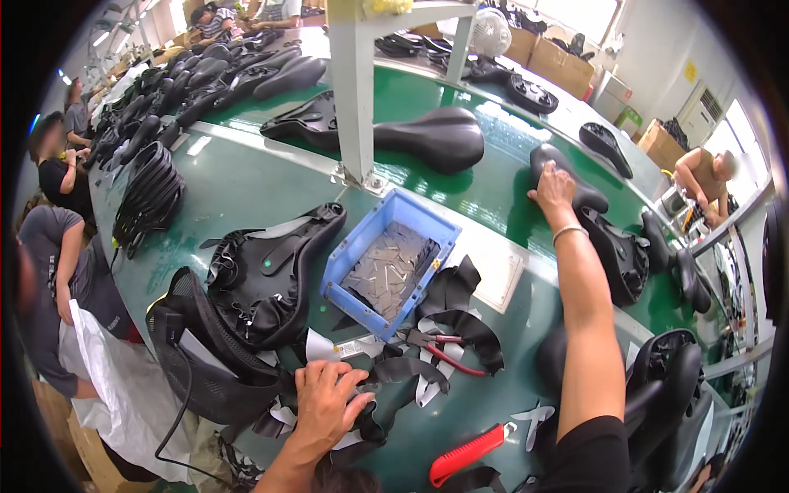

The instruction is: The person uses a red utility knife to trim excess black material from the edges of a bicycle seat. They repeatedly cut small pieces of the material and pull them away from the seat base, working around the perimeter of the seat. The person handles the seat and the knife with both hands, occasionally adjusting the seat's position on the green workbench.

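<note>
My right arm stretches far out over the green conveyor. My right hand (555,187) grips a black bicycle saddle (585,194) there, its fingers over the top and its thumb to the left. Near the table's front edge lies my left hand (327,404), fingers slightly bent and thumb apart, with nothing held. Black and white trim scraps (403,370) surround it. Just beyond it rest an upturned saddle (275,275), its underside showing, and a black mesh-sided piece with a cable (205,361).
A blue bin (335,289) of small metal plates stands mid-table. Red-handled pliers (448,355) and a red utility knife (468,456) lie to its right. A white metal post (353,99) rises behind it. Saddles heap at the far left; other people work around.
</note>
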The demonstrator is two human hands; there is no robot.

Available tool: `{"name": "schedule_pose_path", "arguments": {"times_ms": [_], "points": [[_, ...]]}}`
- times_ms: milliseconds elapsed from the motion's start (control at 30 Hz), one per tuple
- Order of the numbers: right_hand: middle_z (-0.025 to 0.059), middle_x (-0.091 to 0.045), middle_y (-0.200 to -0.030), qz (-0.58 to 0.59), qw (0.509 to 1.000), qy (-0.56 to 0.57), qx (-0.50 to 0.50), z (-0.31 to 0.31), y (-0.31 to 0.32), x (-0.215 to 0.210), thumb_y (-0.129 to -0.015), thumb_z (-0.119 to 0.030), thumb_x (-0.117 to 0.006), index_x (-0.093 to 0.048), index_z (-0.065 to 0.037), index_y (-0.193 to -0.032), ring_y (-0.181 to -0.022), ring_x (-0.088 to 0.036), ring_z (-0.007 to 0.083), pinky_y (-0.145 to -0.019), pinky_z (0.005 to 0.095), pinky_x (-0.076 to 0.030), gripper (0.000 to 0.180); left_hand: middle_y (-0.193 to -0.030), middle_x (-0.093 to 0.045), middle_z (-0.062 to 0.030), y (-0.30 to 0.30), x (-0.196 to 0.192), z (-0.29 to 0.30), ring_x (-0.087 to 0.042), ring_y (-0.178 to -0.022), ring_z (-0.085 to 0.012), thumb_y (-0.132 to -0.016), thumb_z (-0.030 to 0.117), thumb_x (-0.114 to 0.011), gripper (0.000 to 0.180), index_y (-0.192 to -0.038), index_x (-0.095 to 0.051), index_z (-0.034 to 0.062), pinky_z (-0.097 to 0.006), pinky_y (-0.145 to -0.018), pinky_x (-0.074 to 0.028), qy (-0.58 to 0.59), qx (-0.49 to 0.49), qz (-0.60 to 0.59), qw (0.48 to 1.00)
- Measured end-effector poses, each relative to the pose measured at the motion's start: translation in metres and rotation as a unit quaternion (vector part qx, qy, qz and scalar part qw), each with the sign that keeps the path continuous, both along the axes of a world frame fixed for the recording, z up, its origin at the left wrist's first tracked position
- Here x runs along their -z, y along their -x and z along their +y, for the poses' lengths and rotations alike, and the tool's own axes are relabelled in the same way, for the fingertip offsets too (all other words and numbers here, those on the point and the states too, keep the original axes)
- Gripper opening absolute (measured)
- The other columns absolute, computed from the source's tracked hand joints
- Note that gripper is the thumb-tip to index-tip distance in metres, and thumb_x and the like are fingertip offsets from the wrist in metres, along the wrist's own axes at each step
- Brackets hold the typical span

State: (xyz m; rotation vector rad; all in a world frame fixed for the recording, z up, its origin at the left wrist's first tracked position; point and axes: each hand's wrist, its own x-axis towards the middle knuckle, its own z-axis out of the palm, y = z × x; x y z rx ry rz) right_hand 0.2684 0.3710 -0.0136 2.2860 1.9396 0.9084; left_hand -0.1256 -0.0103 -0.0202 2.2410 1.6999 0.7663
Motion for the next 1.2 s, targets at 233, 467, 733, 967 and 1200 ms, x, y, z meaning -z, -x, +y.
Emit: {"name": "schedule_pose_path", "arguments": {"times_ms": [233, 467, 733, 967, 1200], "points": [[0.0181, -0.069, -0.093, 0.068, 0.994, 0.051, -0.073, -0.082, 0.011, -0.111, -0.066, -0.027, -0.073, -0.055, -0.010, -0.119, -0.084, -0.068, 0.0323, -0.072, 0.0428, -0.054, 0.058, -0.100, -0.055, -0.0022, 0.000, 0.006, -0.002, -0.048, -0.098, -0.0251, -0.069, 0.023, -0.078, 0.037, -0.101, -0.064, 0.0134, -0.041, -0.081, -0.035, -0.009, 0.004, -0.003, 1.000], [0.0134, -0.068, -0.095, 0.109, 0.881, 0.259, -0.380, -0.257, 0.027, -0.158, -0.068, -0.030, -0.074, -0.063, -0.013, -0.114, -0.082, -0.066, 0.0327, -0.077, 0.0412, -0.052, 0.051, -0.096, -0.057, -0.0048, -0.001, 0.003, -0.006, -0.049, -0.096, -0.0262, -0.069, 0.023, -0.076, 0.033, -0.097, -0.065, 0.0099, -0.040, -0.082, -0.035, -0.040, 0.013, -0.018, 0.999], [0.0066, -0.068, -0.074, 0.608, 0.748, 0.101, -0.245, -0.092, 0.014, -0.134, -0.084, -0.018, -0.063, -0.070, -0.001, -0.098, -0.057, -0.053, 0.0107, -0.051, 0.0279, -0.044, 0.023, -0.091, -0.058, -0.0034, -0.011, 0.006, -0.001, -0.052, -0.093, -0.0237, -0.074, 0.025, -0.073, 0.025, -0.092, -0.065, 0.0098, -0.039, -0.079, -0.034, -0.045, -0.013, -0.008, 0.999], [0.0060, -0.045, -0.053, 0.728, 0.676, 0.114, -0.004, 0.051, 0.122, -0.034, -0.072, -0.040, -0.081, -0.057, 0.000, -0.067, -0.039, -0.038, 0.0145, -0.037, 0.0338, -0.027, 0.047, -0.085, -0.059, -0.0024, -0.005, 0.006, -0.002, -0.054, -0.087, -0.0227, -0.070, 0.022, -0.075, 0.020, -0.086, -0.067, 0.0125, -0.037, -0.075, -0.036, -0.045, -0.023, -0.024, 0.998], [0.0037, -0.052, -0.073, 0.867, 0.475, 0.128, -0.077, 0.064, 0.180, -0.019, -0.070, -0.031, -0.083, -0.063, -0.004, -0.100, -0.051, -0.046, 0.0122, -0.040, 0.0242, -0.033, 0.046, -0.086, -0.059, 0.0009, -0.006, 0.008, 0.001, -0.054, -0.086, -0.0192, -0.071, 0.024, -0.075, 0.020, -0.087, -0.068, 0.0139, -0.035, -0.074, -0.035, -0.040, -0.016, -0.029, 0.999]]}}
